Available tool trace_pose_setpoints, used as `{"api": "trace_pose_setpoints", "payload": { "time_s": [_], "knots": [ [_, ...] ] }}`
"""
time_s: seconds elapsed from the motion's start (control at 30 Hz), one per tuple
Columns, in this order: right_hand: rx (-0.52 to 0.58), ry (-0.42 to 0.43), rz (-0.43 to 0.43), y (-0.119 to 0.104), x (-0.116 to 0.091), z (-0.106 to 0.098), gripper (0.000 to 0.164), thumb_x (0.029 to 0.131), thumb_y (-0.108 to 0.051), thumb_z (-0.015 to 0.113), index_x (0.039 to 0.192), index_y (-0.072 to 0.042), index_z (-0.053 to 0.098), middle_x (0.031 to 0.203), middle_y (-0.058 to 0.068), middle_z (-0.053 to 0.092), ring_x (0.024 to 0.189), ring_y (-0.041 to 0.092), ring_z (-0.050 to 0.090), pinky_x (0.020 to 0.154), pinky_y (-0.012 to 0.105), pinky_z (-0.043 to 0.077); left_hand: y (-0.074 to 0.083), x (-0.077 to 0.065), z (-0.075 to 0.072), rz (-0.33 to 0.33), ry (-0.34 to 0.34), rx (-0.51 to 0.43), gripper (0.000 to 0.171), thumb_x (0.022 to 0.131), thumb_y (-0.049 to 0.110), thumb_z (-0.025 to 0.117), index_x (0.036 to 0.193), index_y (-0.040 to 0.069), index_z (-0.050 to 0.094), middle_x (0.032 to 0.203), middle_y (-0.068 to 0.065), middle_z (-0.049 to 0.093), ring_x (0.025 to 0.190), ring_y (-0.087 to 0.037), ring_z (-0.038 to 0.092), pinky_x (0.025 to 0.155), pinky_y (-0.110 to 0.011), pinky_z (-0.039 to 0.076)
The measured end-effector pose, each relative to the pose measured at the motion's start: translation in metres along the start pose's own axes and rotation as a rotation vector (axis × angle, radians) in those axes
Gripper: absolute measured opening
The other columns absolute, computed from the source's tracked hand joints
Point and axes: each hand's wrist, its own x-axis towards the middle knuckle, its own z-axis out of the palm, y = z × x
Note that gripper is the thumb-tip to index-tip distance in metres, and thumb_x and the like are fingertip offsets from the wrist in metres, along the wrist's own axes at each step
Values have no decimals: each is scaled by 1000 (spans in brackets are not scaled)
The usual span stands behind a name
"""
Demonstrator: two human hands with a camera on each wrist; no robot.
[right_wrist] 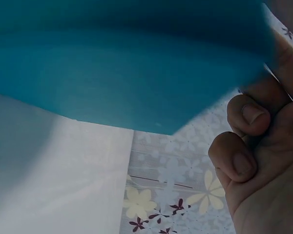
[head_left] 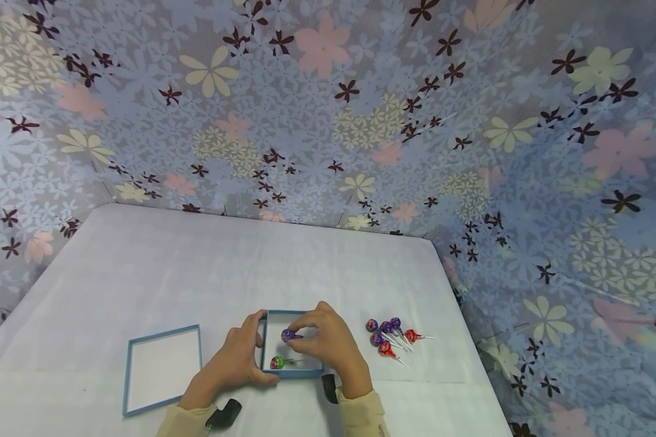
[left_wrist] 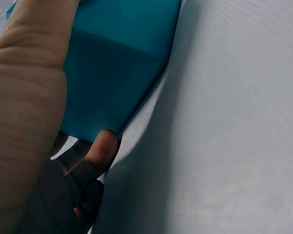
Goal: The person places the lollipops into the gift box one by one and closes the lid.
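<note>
Head view: packing step in hand, I'd judge. Right hand [head_left: 330, 343] has a purple lollipop [head_left: 288, 335] over the inside of the blue-edged box [head_left: 292, 374], pinched at the candy end between thumb and fingers, stick pointing right. Can't tell whether it touches the box floor. Green lollipop [head_left: 277, 362] lies in the near left part of the box, stick also to the right. Left hand [head_left: 242, 358] grips the box's left side, fingers at the far left corner, thumb at the near left one; reads as steadying it. Left wrist view agrees: a fingertip sits against the box edge. Right wrist view mostly gets box wall plus two curled fingers; the pinch itself is out of sight there. Loose bunch of purple and red lollipops [head_left: 386, 328] on the surface [head_left: 197, 267], right of the box and apart from it. Lid [head_left: 161, 367] lies off to the left, white inside facing up. Next move calls for setting the purple one down clear of the green, then opening the pinch; main risk is nudging the green one.
</note>
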Motion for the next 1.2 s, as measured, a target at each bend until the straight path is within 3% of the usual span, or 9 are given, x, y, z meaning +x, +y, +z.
{"api": "trace_pose_setpoints", "payload": {
  "time_s": [0.6, 1.2],
  "knots": [
    [-126, -62, 11, -1, 3, 19, 16, 72, -32, 90, 86, -27, 83, 83, -19, 74, 71, 2, 42, 66, 16, 38, 1, 0, -3, -4, -12, -6, 138, 52, 63, 92, 155, 4, 22, 97, 7, 50, 93, -18, 45, 92, -47, 40],
    [-233, -50, -20, -4, 8, 27, 16, 70, -32, 90, 83, -27, 83, 81, -17, 75, 67, 2, 39, 65, 18, 36, 2, 1, -6, 31, -8, 1, 138, 53, 65, 91, 155, 2, 21, 96, 6, 50, 91, -17, 43, 91, -46, 36]
  ]
}}
